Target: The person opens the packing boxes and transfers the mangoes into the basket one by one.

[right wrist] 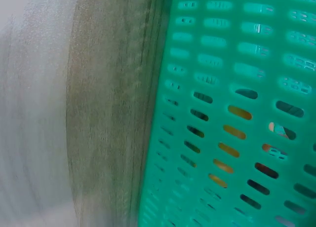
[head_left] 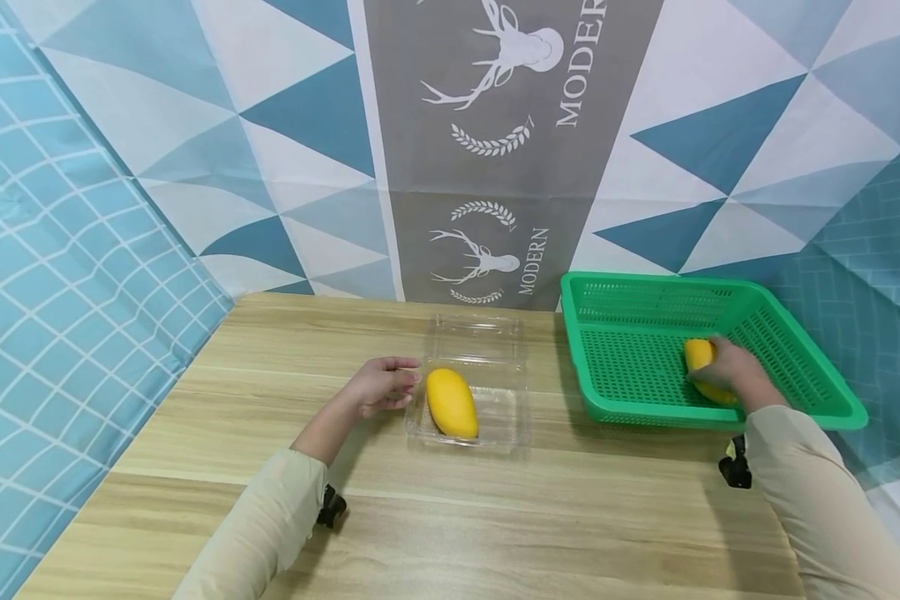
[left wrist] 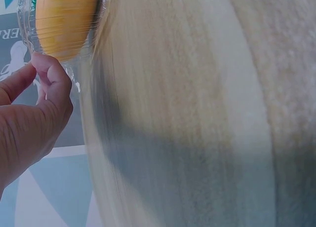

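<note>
A yellow mango [head_left: 452, 403] lies in the left part of a clear plastic clamshell box [head_left: 499, 417], whose lid [head_left: 477, 337] is folded back toward the wall. At the box's left rim, my left hand [head_left: 382, 387] pinches the edge between thumb and index finger; the left wrist view shows this hand [left wrist: 42, 101] close beside the mango [left wrist: 66, 24]. Inside a green plastic basket [head_left: 708, 279], my right hand [head_left: 733, 371] grips a second yellow mango [head_left: 699, 354], partly covered by the fingers. The right wrist view has the basket wall [right wrist: 217, 49] in front, with yellow showing through its slots.
The wooden table [head_left: 495, 517] carries the box near its middle and the basket at its right rear. Behind it hangs a patterned cloth [head_left: 487, 175] with deer heads. Blue checked cloth [head_left: 60, 250] borders the left side.
</note>
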`<action>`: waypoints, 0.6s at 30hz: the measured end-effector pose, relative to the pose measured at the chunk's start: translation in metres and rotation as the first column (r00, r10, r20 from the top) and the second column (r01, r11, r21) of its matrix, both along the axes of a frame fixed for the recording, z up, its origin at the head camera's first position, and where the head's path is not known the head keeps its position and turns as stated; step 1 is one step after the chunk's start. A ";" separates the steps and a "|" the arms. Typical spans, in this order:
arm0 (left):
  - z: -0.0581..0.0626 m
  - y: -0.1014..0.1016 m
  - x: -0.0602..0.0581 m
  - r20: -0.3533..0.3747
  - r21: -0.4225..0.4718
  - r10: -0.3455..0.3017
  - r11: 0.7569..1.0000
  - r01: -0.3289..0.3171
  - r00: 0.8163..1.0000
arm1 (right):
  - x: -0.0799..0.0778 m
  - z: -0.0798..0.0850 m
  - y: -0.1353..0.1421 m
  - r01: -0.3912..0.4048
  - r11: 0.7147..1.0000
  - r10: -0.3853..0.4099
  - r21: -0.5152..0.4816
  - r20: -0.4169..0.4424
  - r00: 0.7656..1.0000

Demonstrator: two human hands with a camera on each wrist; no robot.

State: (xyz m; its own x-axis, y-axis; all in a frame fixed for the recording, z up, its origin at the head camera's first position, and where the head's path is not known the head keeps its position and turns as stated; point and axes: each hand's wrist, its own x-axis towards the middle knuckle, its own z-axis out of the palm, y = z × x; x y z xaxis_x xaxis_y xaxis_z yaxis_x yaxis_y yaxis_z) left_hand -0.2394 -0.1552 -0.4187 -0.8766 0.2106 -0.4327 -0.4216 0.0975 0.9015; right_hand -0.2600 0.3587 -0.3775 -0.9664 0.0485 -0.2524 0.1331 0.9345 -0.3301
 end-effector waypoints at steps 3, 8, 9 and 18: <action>-0.001 0.000 0.000 -0.002 0.002 -0.002 1.000 0.002 1.000 | 0.002 0.000 0.001 -0.003 1.000 0.003 -0.008 -0.004 1.000; -0.001 0.001 0.001 -0.009 0.000 0.003 1.000 -0.003 1.000 | 0.004 0.000 0.004 0.004 1.000 -0.004 -0.016 -0.007 1.000; -0.001 0.001 0.001 -0.008 -0.001 0.007 1.000 -0.007 1.000 | 0.004 0.000 0.005 0.007 1.000 -0.007 -0.019 -0.007 1.000; 0.000 0.001 0.001 -0.013 -0.008 0.022 1.000 -0.022 1.000 | 0.008 0.010 0.006 0.021 0.999 -0.022 -0.034 -0.039 0.999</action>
